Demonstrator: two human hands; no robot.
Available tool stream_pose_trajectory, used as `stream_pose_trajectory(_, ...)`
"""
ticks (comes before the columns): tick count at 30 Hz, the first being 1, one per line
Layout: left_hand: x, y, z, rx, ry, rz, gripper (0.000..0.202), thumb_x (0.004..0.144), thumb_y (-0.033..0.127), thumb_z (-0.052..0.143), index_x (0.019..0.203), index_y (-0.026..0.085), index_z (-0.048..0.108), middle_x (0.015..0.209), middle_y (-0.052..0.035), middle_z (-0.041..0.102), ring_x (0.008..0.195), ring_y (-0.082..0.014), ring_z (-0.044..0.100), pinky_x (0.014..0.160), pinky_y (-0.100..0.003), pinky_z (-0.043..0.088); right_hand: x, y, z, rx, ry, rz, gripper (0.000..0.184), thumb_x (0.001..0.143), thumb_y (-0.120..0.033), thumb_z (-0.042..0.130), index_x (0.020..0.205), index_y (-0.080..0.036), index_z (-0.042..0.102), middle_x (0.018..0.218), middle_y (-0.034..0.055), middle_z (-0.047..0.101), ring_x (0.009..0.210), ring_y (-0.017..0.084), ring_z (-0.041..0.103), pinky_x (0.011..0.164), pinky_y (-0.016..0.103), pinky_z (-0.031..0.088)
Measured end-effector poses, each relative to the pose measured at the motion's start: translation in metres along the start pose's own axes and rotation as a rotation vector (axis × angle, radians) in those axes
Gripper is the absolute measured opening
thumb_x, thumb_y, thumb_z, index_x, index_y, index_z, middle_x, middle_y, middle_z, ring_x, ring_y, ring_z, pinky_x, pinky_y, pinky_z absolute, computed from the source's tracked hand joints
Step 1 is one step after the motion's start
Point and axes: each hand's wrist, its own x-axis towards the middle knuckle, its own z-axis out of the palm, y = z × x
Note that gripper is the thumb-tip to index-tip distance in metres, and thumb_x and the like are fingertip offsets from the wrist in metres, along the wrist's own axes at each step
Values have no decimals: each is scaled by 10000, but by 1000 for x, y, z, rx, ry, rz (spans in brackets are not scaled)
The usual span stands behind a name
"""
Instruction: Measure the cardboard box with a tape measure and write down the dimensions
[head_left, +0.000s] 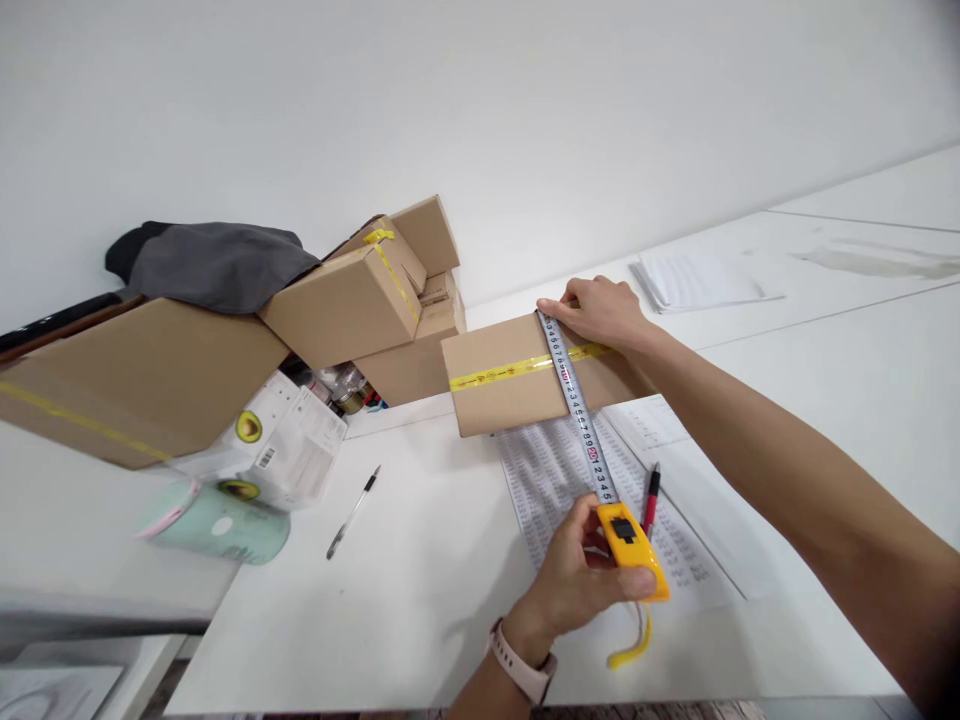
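My left hand (574,575) is wrapped round the yellow case of a tape measure (636,560). Its silver blade (576,405) runs out across a taped cardboard box (517,408) to the far top edge. There my right hand (604,312) holds the blade's end against the box, thumb along the edge. Yellow tape crosses the top of the box. Beneath the case and the blade lies a printed sheet (536,490), with a red pen (651,498) on it just right of the case. A yellow strap hangs from the case.
At the left stand several cardboard boxes (345,310), with a dark grey cloth (217,262) on top. A white carton with avocado pictures (300,445) and a mint-green container (225,525) are nearer. A black pen (354,512) lies on the white table; stacked papers (694,280) lie behind.
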Motion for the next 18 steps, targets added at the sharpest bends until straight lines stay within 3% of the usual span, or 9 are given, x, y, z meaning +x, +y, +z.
stream_pose_trajectory(18, 1, -6, 0, 28, -12, 18, 625, 580, 397, 929, 1019, 185, 538, 995, -26, 643, 839, -145, 596, 742, -267, 480, -5, 0, -1, 9, 15, -9, 499, 928, -654, 451, 832, -204, 644, 973, 136, 725, 996, 322, 620, 915, 482, 420)
